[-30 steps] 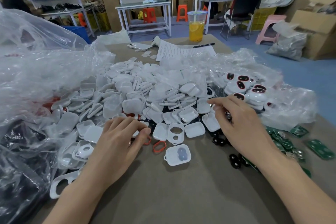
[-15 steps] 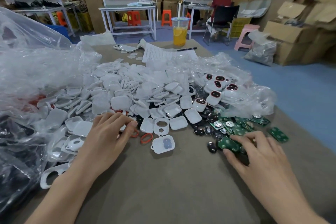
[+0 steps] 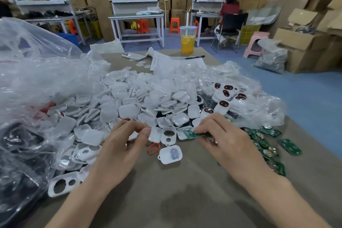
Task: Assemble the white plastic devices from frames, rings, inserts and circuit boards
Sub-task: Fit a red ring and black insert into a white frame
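My right hand (image 3: 220, 140) pinches a green circuit board (image 3: 191, 134) and holds it over the near edge of the white parts pile. My left hand (image 3: 122, 144) has its fingers curled at the pile's edge, thumb against fingertips; what it pinches is hidden. Between the hands lie a white frame with two holes (image 3: 168, 136), a red ring (image 3: 153, 147) and a white shell with a grey insert (image 3: 170, 154). Loose green circuit boards (image 3: 266, 146) lie to the right. Finished white devices with dark red-rimmed windows (image 3: 224, 98) sit on plastic wrap behind.
A big heap of white shells (image 3: 129, 102) covers the table's middle. Crumpled clear plastic bags (image 3: 33, 83) rise on the left. A drink cup (image 3: 187, 40), pen, paper sheet and phone stand at the far end. A larger white frame (image 3: 63, 184) lies near left. A person sits at a far bench.
My right hand went from the pile to the green boards at right, took one, and has brought it back toward the middle. My left hand has stayed at the pile's edge.
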A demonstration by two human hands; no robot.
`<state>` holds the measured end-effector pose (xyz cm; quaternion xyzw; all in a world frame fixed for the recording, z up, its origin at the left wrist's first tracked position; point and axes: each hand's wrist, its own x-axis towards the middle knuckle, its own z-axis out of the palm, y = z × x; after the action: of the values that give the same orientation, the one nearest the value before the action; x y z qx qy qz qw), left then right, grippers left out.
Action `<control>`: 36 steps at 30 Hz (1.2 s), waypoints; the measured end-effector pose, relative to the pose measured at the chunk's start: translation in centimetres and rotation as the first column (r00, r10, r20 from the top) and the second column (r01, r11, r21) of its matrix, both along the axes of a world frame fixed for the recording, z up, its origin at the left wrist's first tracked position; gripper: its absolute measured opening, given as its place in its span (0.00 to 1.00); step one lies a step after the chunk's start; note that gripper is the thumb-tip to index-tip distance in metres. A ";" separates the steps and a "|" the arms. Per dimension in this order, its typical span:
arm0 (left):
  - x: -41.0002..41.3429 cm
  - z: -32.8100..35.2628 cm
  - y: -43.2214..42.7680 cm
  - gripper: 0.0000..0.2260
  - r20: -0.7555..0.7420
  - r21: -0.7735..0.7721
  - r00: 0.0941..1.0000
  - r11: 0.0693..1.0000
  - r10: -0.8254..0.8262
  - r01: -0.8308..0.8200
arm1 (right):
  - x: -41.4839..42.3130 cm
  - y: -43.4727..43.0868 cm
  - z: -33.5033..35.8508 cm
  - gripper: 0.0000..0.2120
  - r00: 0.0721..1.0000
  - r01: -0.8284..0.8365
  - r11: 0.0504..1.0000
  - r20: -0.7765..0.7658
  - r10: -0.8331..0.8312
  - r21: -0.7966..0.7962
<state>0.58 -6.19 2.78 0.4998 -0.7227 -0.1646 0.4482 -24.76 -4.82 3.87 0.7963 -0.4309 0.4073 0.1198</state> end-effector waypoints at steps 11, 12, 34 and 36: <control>-0.8 -0.1 -0.3 0.10 -0.108 0.021 0.992 0.998 -0.061 0.064 | 4.5 -5.2 -1.0 0.07 0.971 -0.225 0.948 -0.129 0.200 -0.225; -0.8 -0.3 -0.4 0.10 -0.102 0.013 0.993 0.998 -0.065 0.066 | 4.4 -5.2 -1.0 0.05 0.974 -0.218 0.953 -0.108 0.200 -0.208; -1.2 -0.7 -1.3 0.03 0.065 -0.262 0.997 0.964 -0.036 0.051 | 4.2 -4.0 0.3 0.12 0.704 -0.652 0.470 0.705 0.084 0.595; -1.1 -0.7 -1.3 0.03 0.072 -0.271 0.997 0.961 -0.041 0.059 | 4.2 -4.0 0.3 0.13 0.727 -0.631 0.483 0.680 0.096 0.607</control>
<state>-0.49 -7.46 2.11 0.4198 -0.7651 -0.0581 0.4847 -20.53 -8.79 4.17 0.6765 -0.3909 0.3939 -0.4841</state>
